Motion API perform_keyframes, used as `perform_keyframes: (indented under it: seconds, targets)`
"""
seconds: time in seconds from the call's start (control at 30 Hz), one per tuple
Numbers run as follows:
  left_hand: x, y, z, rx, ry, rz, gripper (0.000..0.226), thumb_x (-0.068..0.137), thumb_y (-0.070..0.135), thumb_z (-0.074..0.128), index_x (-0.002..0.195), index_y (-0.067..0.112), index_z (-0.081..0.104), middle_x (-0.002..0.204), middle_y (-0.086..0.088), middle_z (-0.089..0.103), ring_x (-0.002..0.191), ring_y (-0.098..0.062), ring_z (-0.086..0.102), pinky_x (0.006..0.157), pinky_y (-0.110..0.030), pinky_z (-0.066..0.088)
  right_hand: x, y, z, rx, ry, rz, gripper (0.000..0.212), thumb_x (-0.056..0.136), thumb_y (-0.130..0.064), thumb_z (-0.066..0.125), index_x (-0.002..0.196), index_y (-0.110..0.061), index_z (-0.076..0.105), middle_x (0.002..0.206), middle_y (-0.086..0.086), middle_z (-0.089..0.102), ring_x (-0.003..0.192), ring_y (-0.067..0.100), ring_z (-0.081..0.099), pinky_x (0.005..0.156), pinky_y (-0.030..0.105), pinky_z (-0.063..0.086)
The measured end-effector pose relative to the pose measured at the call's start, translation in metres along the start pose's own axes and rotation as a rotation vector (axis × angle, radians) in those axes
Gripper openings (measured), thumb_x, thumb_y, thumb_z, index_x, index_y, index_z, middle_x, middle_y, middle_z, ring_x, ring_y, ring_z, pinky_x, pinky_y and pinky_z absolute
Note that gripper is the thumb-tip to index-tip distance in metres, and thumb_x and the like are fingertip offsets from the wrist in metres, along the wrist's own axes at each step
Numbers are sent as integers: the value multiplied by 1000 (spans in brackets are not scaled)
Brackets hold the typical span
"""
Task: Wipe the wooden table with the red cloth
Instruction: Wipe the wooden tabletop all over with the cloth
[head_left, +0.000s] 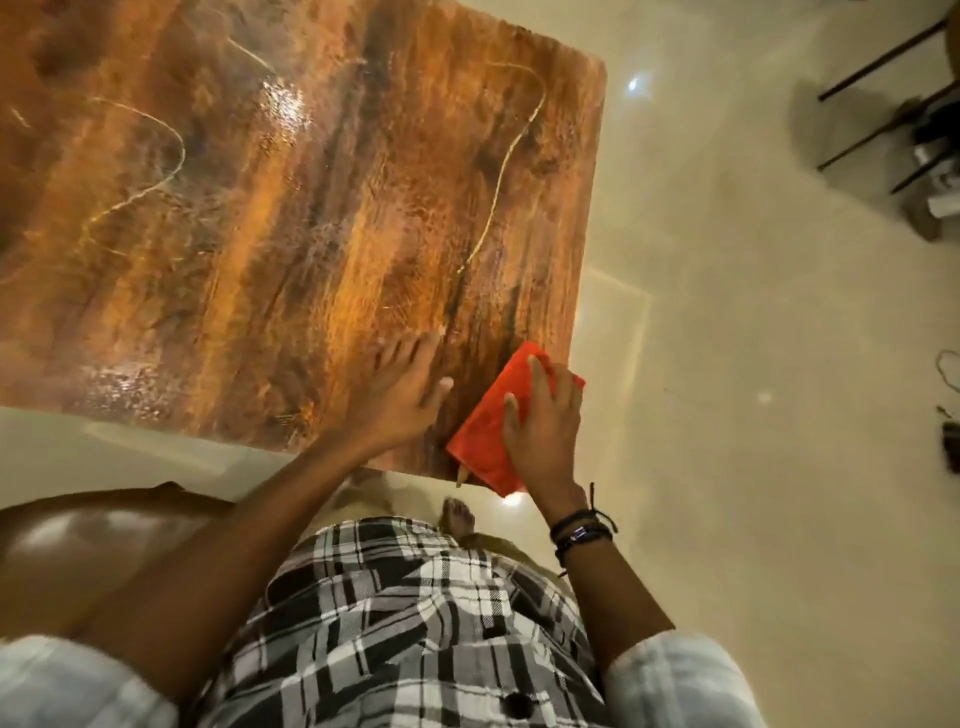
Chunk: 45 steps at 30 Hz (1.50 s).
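Note:
The wooden table (270, 218) fills the upper left of the head view, its glossy brown top streaked with pale marks. A folded red cloth (488, 426) lies at the table's near right corner, partly hanging over the edge. My right hand (543, 421) presses flat on the cloth with straight fingers. My left hand (402, 387) rests flat on the bare wood just left of the cloth, fingers spread.
Shiny cream floor tiles (753, 364) surround the table. Dark chair legs and clutter (904, 104) stand at the far right, with a cable and a dark object (950, 441) on the floor. A brown seat (93, 525) sits at lower left. My foot (460, 514) shows below the table.

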<state>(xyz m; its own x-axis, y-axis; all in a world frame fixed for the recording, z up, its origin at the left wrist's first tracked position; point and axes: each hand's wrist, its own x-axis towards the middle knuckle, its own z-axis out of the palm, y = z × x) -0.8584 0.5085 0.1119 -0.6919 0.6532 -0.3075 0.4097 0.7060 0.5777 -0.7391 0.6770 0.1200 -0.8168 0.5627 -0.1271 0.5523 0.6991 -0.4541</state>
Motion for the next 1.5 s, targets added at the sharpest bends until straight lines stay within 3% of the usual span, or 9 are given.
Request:
perform_keyframes:
  seconds: [0.13, 0.27, 0.47, 0.63, 0.8, 1.1, 1.3, 1.5]
  targets:
    - [42, -19, -1, 96, 190, 94, 61, 100, 44, 32, 149, 8, 40, 155, -13, 40, 147, -34, 28, 120, -52, 10, -22, -16, 36, -99, 19, 142, 69, 100, -51, 33, 156, -11, 30, 162, 24, 23, 149, 41, 23, 121, 55, 21]
    - [57, -36, 11, 211, 180, 202, 57, 104, 41, 33, 152, 11, 36, 159, -11, 35, 150, -29, 26, 124, -51, 10, -17, -20, 57, -113, 68, 243, 73, 101, -56, 24, 160, -14, 14, 167, 16, 6, 155, 34, 3, 125, 55, 6]
    - [58, -38, 23, 347, 183, 206, 58, 105, 40, 27, 156, 12, 27, 164, -9, 25, 153, -27, 17, 123, -58, 10, 18, -3, 64, -276, 114, 185, 69, 102, -52, 27, 160, -15, 17, 168, 11, 11, 155, 32, 5, 124, 57, 7]
    - [59, -37, 25, 403, 212, 204, 59, 105, 38, 24, 156, 10, 26, 164, -11, 24, 153, -28, 17, 122, -60, 10, 83, 19, 46, -253, 93, 52, 68, 100, -53, 28, 160, -22, 20, 168, 4, 12, 156, 28, 5, 124, 55, 5]
    - [59, -37, 27, 359, 271, 227, 62, 104, 35, 29, 158, 8, 16, 166, -11, 15, 154, -25, 11, 123, -59, 5, 124, 30, 41, -190, 95, 20, 67, 100, -51, 31, 159, -23, 22, 168, 3, 14, 155, 27, 8, 123, 54, 16]
    - [55, -36, 26, 351, 293, 211, 60, 104, 33, 31, 157, 8, 19, 166, -11, 17, 155, -24, 9, 124, -56, 6, 38, 27, 49, -237, 61, 11, 62, 102, -44, 31, 160, -25, 18, 168, 2, 10, 156, 23, 3, 125, 52, 7]
    - [55, -36, 26, 366, 297, 214, 59, 104, 33, 31, 157, 7, 21, 165, -12, 19, 154, -26, 12, 123, -56, 10, -76, 38, 54, -223, 38, -9, 58, 101, -39, 38, 155, -20, 32, 166, 6, 20, 155, 30, 14, 120, 60, 20]
    - [58, -37, 28, 362, 298, 215, 58, 105, 33, 30, 156, 6, 24, 165, -13, 21, 154, -27, 15, 123, -56, 11, -35, 36, 55, -262, 23, -23, 60, 101, -43, 36, 157, -24, 26, 167, 4, 18, 155, 26, 10, 122, 59, 15]
